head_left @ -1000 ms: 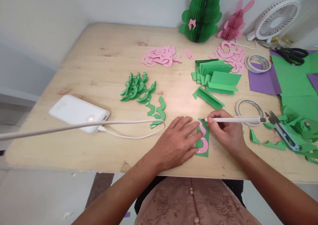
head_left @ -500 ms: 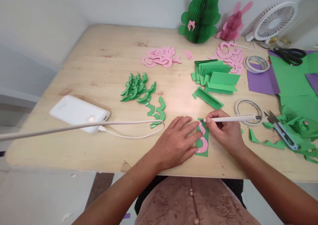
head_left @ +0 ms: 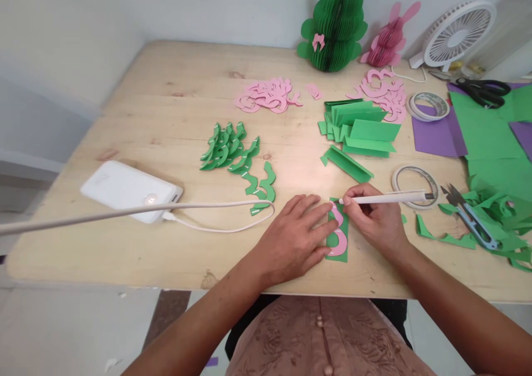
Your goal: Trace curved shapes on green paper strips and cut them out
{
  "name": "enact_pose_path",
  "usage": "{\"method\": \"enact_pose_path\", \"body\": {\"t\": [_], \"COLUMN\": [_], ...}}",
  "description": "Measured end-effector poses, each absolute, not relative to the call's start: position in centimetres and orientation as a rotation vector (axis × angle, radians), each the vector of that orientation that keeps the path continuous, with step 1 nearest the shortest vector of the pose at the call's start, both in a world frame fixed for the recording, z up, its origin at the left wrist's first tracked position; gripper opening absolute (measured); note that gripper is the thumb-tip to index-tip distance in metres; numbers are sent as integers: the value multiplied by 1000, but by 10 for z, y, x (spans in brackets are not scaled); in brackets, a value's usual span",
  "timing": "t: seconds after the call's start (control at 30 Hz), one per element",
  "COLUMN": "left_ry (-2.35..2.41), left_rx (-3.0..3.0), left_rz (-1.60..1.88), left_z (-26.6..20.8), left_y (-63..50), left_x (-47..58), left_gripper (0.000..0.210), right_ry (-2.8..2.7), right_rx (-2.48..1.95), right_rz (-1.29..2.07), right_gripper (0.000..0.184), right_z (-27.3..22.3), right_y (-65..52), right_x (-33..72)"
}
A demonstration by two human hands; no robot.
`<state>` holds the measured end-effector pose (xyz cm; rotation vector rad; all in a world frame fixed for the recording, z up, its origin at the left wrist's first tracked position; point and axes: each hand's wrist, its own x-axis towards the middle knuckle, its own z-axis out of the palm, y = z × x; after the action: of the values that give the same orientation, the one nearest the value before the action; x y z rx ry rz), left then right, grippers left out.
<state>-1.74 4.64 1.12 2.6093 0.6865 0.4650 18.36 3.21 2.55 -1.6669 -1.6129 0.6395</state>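
My left hand (head_left: 297,236) lies flat with its fingers spread, their tips pressing a pink curved paper cutout (head_left: 341,243) onto a green paper strip (head_left: 343,258). Between the fingers of my right hand (head_left: 374,218) is a white pen (head_left: 388,197). Its tip meets the green strip near the top end of the pink cutout. Part of the cutout and the strip's left edge are hidden under my left fingers. Several wavy green paper cutouts (head_left: 224,146) with small white marks lie to the left, and a folded green strip (head_left: 348,164) lies just beyond my hands.
A white power bank (head_left: 128,185) with a cable (head_left: 216,205) is at left. Pink cutouts (head_left: 266,94), folded green papers (head_left: 361,124) and a green honeycomb rabbit (head_left: 336,27) stand farther back. Tape rolls (head_left: 415,169), snips (head_left: 474,221), scissors (head_left: 482,91) and a fan (head_left: 459,35) are at right.
The pen and my right hand have shifted very slightly left at the top of the pink cutout. My left hand stays in place.
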Motion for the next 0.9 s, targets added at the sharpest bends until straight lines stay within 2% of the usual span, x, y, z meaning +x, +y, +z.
{"method": "enact_pose_path", "body": {"t": [0.9], "left_ry": [695], "left_rx": [2604], "left_rz": [459], "left_z": [12], "left_y": [46], "left_x": [-17], "left_gripper": [35], "right_ry": [-1619], "right_rx": [-1674], "right_rz": [638], "right_gripper": [13], "right_z": [27], "right_y": [32], "right_x": [183]}}
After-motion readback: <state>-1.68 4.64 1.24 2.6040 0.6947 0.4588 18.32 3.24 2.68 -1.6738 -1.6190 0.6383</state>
